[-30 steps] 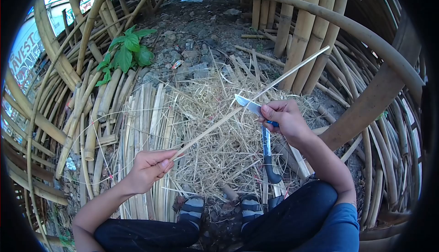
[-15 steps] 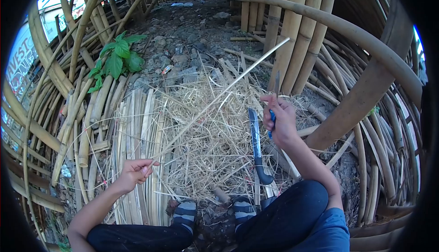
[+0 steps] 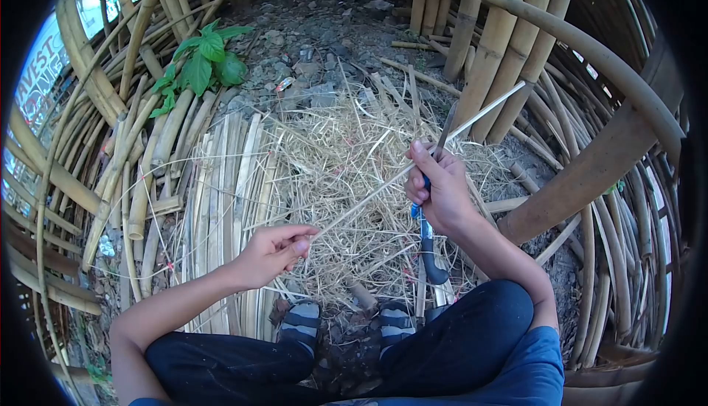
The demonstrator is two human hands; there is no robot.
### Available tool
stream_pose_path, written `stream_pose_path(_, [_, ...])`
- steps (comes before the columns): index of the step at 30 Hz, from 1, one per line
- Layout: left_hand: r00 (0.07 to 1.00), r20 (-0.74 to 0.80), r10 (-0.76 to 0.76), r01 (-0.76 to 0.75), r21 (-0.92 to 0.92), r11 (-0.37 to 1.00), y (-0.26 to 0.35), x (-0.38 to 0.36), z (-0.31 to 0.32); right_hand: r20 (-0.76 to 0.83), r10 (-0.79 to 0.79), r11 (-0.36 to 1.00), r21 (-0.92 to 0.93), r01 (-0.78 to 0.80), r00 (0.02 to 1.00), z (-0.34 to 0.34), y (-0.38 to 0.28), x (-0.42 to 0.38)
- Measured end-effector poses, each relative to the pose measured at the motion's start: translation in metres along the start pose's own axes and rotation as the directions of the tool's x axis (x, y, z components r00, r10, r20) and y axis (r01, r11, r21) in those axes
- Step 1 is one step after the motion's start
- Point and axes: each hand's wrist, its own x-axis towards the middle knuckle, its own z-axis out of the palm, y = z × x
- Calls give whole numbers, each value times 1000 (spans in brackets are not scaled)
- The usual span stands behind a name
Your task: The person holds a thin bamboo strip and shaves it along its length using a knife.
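A long thin bamboo strip runs slantwise from lower left to upper right in front of me. Its lower end is pinched between thumb and fingers of my left hand. My right hand is closed round the blue handle of a knife, whose blade points up and meets the strip near my right thumb. Beneath the right hand a larger blade with a dark curved handle lies on the shavings, partly hidden by the hand.
Bamboo shavings cover the ground between my feet and the stony soil. Split bamboo slats lie at the left. Upright bamboo poles and a thick slanting pole stand on the right. A green plant grows at the upper left.
My left hand has moved right and slightly up with the strip's end. The right hand has shifted a little left, and the knife blade is now against the strip.
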Motion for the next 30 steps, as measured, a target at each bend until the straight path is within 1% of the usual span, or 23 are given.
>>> stream_pose_path(1, [1000, -14, -4, 4, -11, 1000, 3, 6, 5, 41, 12, 998, -60, -9, 999, 6, 3, -1])
stream_pose_path(2, [994, -47, 100, -97, 59, 994, 4, 12, 9, 81, 23, 993, -121, -13, 996, 11, 6, -2])
stream_pose_path(3, [976, -67, 205, -194, 136, 971, 5, 17, 13, 87, 30, 992, -128, -19, 996, 16, 9, -5])
stream_pose_path(4, [976, -71, 206, -195, 131, 972, 8, 20, 16, 133, 73, 976, -212, -44, 988, 21, 11, -8])
stream_pose_path(5, [962, -127, 242, -227, 120, 966, 11, 23, 19, 173, 115, 954, -294, -60, 978, 24, 12, -10])
stream_pose_path(6, [944, -180, 275, -259, 111, 960, 14, 25, 21, 177, 195, 936, -329, -129, 965, 25, 14, -14])
stream_pose_path(7, [944, -179, 278, -261, 111, 959, 19, 26, 23, 177, 193, 935, -330, -127, 965, 25, 17, -15])
stream_pose_path(8, [947, -192, 259, -243, 107, 964, 24, 25, 24, 298, 291, 868, -481, -120, 909, 23, 20, -15])
stream_pose_path(9, [950, -203, 238, -221, 102, 970, 29, 24, 25, 392, 400, 783, -616, -86, 829, 23, 23, -17])
stream_pose_path(10, [950, -202, 237, -220, 103, 970, 31, 21, 26, 398, 426, 777, -622, -103, 813, 27, 25, -20])
stream_pose_path(12, [945, -136, 297, -248, 294, 923, 34, 18, 27, 432, 427, 793, -601, -100, 795, 29, 29, -21])
stream_pose_path(13, [946, -133, 296, -248, 294, 923, 35, 18, 30, 465, 428, 809, -580, -98, 775, 28, 31, -21])
stream_pose_path(14, [932, -140, 335, -283, 297, 912, 35, 17, 33, 455, 444, 789, -607, -97, 772, 27, 32, -20])
stream_pose_path(16, [915, -146, 376, -321, 303, 897, 37, 15, 34, 420, 444, 780, -616, -111, 792, 32, 27, -23])
stream_pose_path(18, [926, -148, 346, -282, 337, 898, 41, 12, 34, 385, 443, 772, -624, -125, 810, 36, 24, -25])
stream_pose_path(20, [914, -141, 380, -310, 361, 879, 43, 10, 33, 385, 342, 758, -652, -10, 857, 36, 26, -28])
stream_pose_path(21, [901, -135, 412, -336, 383, 860, 43, 10, 33, 383, 343, 757, -653, -12, 858, 35, 27, -29])
stream_pose_path(23, [897, -130, 422, -340, 406, 848, 40, 12, 32, 349, 278, 706, -706, 56, 895, 32, 32, -30])
stream_pose_path(24, [894, -125, 431, -343, 430, 835, 38, 12, 32, 348, 280, 706, -706, 54, 895, 32, 33, -31])
stream_pose_path(26, [892, -128, 434, -349, 417, 839, 39, 12, 33, 376, 155, 660, -727, 188, 913, 32, 33, -33])
stream_pose_path(27, [888, -132, 440, -357, 407, 841, 40, 11, 33, 378, 157, 661, -727, 188, 912, 32, 31, -33])
stream_pose_path(29, [892, -128, 434, -353, 403, 844, 42, 11, 31, 363, 121, 575, -784, 233, 924, 34, 26, -34])
stream_pose_path(30, [894, -122, 430, -353, 399, 847, 43, 11, 31, 364, 123, 574, -785, 233, 923, 34, 25, -34])
